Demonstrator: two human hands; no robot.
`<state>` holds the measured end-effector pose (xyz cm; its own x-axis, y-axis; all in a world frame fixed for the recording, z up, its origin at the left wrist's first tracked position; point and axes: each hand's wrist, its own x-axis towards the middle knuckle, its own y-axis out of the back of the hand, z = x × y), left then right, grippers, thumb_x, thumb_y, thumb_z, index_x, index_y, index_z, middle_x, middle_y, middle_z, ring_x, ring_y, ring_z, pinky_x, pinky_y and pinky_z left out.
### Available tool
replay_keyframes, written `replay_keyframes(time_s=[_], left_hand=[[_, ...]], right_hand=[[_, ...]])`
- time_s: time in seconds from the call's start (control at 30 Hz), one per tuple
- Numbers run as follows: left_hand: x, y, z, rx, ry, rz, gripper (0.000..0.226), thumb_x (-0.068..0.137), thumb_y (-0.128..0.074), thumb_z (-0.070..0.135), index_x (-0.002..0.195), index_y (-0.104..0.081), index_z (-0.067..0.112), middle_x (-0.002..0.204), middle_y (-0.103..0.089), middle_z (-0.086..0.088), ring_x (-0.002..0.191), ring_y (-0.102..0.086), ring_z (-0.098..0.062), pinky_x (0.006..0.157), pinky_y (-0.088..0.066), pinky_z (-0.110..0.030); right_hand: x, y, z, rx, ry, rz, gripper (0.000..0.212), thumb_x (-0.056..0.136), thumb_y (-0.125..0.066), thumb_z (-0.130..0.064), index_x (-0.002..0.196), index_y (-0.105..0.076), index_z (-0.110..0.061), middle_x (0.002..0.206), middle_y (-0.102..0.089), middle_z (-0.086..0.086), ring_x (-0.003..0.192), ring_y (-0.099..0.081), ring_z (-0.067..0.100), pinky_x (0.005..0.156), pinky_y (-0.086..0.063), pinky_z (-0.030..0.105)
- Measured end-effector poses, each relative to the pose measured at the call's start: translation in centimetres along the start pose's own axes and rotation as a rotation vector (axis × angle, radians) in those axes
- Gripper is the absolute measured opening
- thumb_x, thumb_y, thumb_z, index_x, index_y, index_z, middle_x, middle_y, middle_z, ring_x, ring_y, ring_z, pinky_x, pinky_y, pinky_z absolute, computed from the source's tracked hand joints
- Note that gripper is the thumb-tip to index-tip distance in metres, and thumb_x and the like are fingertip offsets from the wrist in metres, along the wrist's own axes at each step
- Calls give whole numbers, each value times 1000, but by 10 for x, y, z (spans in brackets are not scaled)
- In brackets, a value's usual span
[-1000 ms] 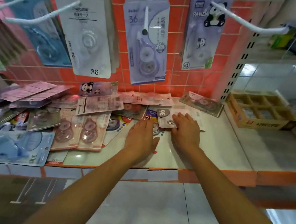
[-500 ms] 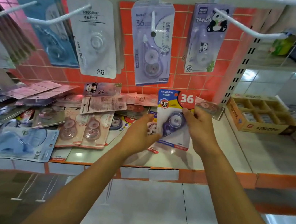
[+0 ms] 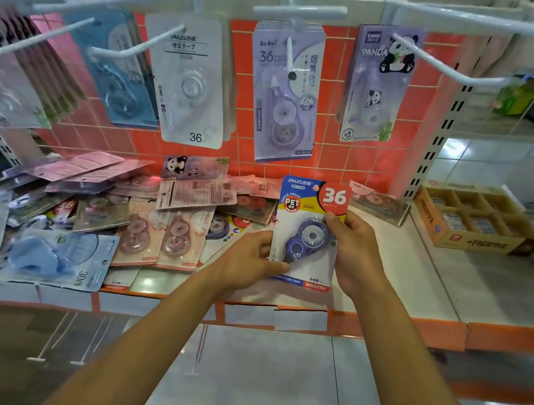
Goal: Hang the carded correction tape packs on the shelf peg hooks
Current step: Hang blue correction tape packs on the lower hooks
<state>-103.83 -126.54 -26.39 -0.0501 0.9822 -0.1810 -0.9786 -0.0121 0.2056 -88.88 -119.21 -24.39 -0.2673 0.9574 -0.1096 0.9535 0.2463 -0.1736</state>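
I hold a blue, yellow and red carded correction tape pack (image 3: pixel 311 209) marked 36 upright above the shelf. My left hand (image 3: pixel 249 262) pinches its lower left edge. Its right edge is gripped by my right hand (image 3: pixel 353 250). Several loose carded packs (image 3: pixel 138 218) lie heaped on the white shelf (image 3: pixel 403 278) to the left. White peg hooks (image 3: pixel 442 65) jut from the orange grid wall above, some carrying hung packs: a white pack (image 3: pixel 190 83), a lilac pack (image 3: pixel 284 97) and a panda pack (image 3: pixel 377 83).
A yellow cardboard display box (image 3: pixel 475 216) with compartments stands on the shelf at the right. More hung packs (image 3: pixel 12 67) crowd the hooks at the far left. A lower shelf (image 3: pixel 249 380) with price rails runs below.
Both hands were flat on packs lying on the shelf. They have since lifted the blue 36 pack and now hold it upright, a little higher and nearer the hooks.
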Motion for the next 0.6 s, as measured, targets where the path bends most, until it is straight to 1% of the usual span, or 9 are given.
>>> replay_keyframes(time_s=[0.1,0.17,0.23,0.33,0.37,0.47,0.5,0.6], left_hand=[[-3,1,-2,-9,16,7,34,85,-69,5,104,-61,32,115,-69,-1,105,-66,-19,92,-54,-44],[-6,1,-3,7,29,12,33,85,-69,5,102,-61,33,113,-69,1,104,-67,-18,91,-55,-43],[-9,1,-5,22,35,21,33,85,-69,6,103,-62,33,112,-70,2,102,-67,-17,90,-56,-41],[-16,5,-9,55,44,36,33,85,-70,9,110,-61,28,115,-69,0,103,-67,-18,91,-55,-43],[-19,7,-11,68,53,40,33,85,-71,10,111,-60,28,116,-68,-1,103,-67,-18,91,-55,-43],[-30,16,-15,59,84,49,34,85,-71,10,112,-59,27,118,-67,-1,106,-65,-18,92,-55,-41],[-36,20,-16,47,91,54,34,85,-70,9,112,-59,27,117,-67,-1,106,-65,-17,93,-55,-40],[-53,36,-21,17,95,59,35,86,-68,6,111,-59,28,117,-67,-1,105,-64,-16,88,-56,-33]], right_hand=[[-1,0,0,-22,7,-7,14,97,-51,-23,94,-65,-24,93,-72,-5,81,-70,14,72,-57,32],[-2,0,-1,-14,15,-16,14,97,-52,-22,93,-65,-25,91,-72,-6,80,-70,13,71,-57,30],[-4,-2,-1,15,27,-31,15,96,-53,-21,90,-66,-22,84,-73,-8,74,-70,9,65,-57,25],[-8,-9,-1,51,36,-53,19,97,-51,-18,86,-66,-20,72,-73,-12,68,-70,5,60,-56,19],[-9,-12,0,48,36,-58,20,97,-50,-17,86,-66,-20,73,-73,-11,69,-70,6,61,-56,20],[-14,-24,3,25,20,-70,20,98,-49,-21,89,-67,-18,82,-74,-6,78,-71,12,74,-58,29],[-17,-31,3,17,15,-69,20,98,-50,-22,89,-67,-18,83,-74,-6,80,-71,12,75,-58,30],[-24,-51,3,24,0,-62,18,97,-53,-22,88,-67,-16,81,-74,-3,75,-71,12,70,-58,29]])
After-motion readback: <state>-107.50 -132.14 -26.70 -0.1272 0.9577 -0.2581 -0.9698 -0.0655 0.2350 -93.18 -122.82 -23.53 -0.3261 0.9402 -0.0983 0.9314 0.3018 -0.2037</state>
